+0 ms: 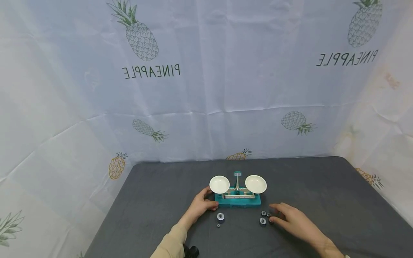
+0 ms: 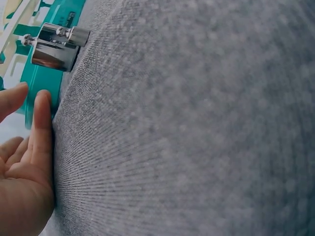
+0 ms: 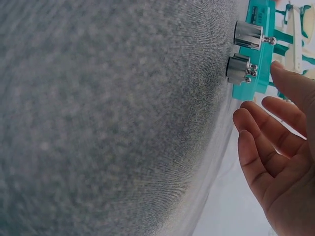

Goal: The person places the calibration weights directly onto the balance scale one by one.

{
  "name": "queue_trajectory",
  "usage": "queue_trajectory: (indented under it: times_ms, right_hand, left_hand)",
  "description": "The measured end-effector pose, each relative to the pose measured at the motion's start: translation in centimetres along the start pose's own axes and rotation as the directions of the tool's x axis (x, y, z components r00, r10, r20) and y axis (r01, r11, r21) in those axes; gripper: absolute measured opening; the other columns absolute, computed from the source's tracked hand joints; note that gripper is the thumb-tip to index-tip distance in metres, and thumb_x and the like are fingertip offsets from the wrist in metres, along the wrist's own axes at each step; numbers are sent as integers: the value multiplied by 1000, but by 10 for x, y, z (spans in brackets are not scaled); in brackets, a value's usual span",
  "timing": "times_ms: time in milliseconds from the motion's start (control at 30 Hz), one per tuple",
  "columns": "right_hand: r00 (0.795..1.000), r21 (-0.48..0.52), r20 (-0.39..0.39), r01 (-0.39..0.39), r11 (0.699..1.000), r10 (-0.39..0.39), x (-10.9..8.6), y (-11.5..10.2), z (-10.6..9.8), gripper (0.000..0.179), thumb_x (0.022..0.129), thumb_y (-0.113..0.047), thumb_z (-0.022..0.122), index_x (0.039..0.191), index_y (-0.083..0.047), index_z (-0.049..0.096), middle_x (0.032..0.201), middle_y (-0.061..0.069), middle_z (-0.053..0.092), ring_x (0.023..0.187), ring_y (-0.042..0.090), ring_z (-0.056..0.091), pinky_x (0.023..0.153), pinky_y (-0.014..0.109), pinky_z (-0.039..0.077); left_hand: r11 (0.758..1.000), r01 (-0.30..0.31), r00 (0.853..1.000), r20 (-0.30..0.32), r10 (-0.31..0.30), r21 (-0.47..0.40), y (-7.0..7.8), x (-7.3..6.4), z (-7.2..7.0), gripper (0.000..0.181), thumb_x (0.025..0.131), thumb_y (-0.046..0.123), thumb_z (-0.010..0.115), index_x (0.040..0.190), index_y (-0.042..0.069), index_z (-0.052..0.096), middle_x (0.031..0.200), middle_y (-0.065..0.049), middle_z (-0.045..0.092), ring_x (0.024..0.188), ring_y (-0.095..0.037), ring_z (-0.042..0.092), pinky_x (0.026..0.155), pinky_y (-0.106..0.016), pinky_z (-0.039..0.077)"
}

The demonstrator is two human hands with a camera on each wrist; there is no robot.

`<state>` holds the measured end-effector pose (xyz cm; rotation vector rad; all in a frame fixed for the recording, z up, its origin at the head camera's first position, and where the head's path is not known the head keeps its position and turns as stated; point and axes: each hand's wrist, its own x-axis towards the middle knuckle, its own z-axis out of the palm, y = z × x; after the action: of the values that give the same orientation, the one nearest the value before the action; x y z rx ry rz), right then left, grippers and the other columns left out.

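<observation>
A teal-based balance scale (image 1: 237, 201) with two white pans stands on the dark grey table. At its left end, my left hand (image 1: 200, 206) touches the base with extended fingers and thumb. In front of the scale, a large metal weight (image 1: 221, 217) and a tiny weight (image 1: 218, 225) stand near the left hand. To the right is a cluster of several metal weights (image 1: 262, 221), one partly hidden by my right hand (image 1: 295, 220). That hand hovers beside them, its fingers loosely bent and apart. In the right wrist view its palm (image 3: 290, 182) shows nothing held.
The left pan (image 1: 219, 185) and right pan (image 1: 256, 184) sit above the base at similar heights. Behind the table (image 1: 155, 200) hangs a pale curtain (image 1: 209, 82) printed with pineapples. A small black object (image 1: 193, 251) lies by the left sleeve.
</observation>
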<state>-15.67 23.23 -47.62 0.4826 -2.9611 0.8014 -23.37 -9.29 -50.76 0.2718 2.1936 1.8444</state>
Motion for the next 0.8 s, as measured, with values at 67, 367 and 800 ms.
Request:
queue_trajectory:
  times_ms: [67,367,800]
  right_hand:
    - [1000,-6,-4,8,1000,-8,0,0,0,42,83,-42,65,114,-14,64,91,-12,61,71,-9,45,59,20,42]
    - [991,-3,-76,114,994,-114,0,2,4,20,81,-29,70,97,-17,66,78,-19,53,67,-10,42,56,18,39]
    - [973,-20,-99,209,978,-210,0,7,9,10,78,-15,72,79,-21,64,75,-19,53,66,-12,42,55,18,40]
  left_hand:
    - [1000,-3,1000,1,3,19,1,-1,0,70,77,4,70,137,-3,37,134,-27,44,65,-7,63,64,-28,55]
    - [995,10,1000,-4,-10,102,3,0,1,67,77,9,72,136,-3,42,85,-14,68,62,-6,61,63,-26,53]
    - [995,22,1000,-3,-22,95,-4,2,0,65,78,11,72,135,-1,43,77,-9,69,64,-6,62,64,-26,52]
